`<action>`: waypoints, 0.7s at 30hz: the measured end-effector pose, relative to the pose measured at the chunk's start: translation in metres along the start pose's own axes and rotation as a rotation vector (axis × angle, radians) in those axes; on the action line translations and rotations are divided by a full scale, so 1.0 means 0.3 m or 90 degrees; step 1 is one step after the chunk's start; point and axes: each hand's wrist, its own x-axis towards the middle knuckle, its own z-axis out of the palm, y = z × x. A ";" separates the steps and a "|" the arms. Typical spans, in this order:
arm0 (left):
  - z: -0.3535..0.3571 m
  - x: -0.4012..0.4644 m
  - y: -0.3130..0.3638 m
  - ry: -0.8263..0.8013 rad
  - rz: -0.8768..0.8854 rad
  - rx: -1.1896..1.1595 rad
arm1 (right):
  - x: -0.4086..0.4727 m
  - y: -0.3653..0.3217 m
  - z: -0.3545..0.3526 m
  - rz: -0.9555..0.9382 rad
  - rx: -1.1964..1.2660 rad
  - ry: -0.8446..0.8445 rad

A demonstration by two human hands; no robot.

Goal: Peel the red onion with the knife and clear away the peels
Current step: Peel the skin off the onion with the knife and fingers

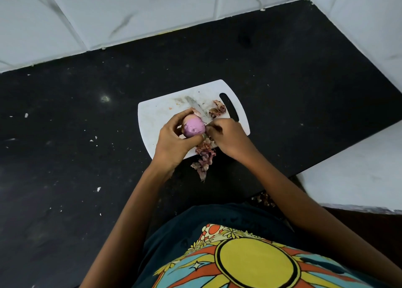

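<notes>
My left hand [174, 142] grips a mostly peeled, pale purple onion [194, 127] above the white cutting board [156, 115]. My right hand [228, 135] holds the knife, its fingers curled round the hidden handle. The blade [199, 108] points away to the upper left, lying against the far side of the onion. A small heap of dry peels [217, 109] sits near the board's handle slot. More peels [204, 155] lie between my hands at the board's near edge and spill onto the counter.
The black counter [87, 124] carries scattered small white scraps. White marble tiles [130, 15] run along the back and right. A lower white ledge [352, 174] lies at the right. My patterned shirt [250, 261] fills the bottom.
</notes>
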 end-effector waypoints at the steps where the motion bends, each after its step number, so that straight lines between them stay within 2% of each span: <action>1: -0.002 0.000 -0.002 -0.002 0.007 0.007 | 0.001 -0.010 -0.012 -0.006 0.010 0.009; 4: -0.004 0.002 -0.003 -0.008 0.047 0.042 | 0.003 -0.052 -0.058 -0.024 0.121 0.059; 6: -0.004 0.004 -0.003 -0.015 0.074 0.070 | 0.000 -0.084 -0.079 -0.032 0.208 0.048; 11: -0.007 0.009 -0.013 -0.028 0.111 0.103 | 0.013 -0.100 -0.069 -0.059 0.186 0.090; 18: -0.016 -0.002 0.008 -0.051 0.066 0.012 | 0.025 -0.039 -0.032 0.034 0.323 0.111; 21: -0.015 -0.006 0.014 -0.057 0.061 -0.020 | 0.030 -0.010 -0.006 0.066 0.275 0.096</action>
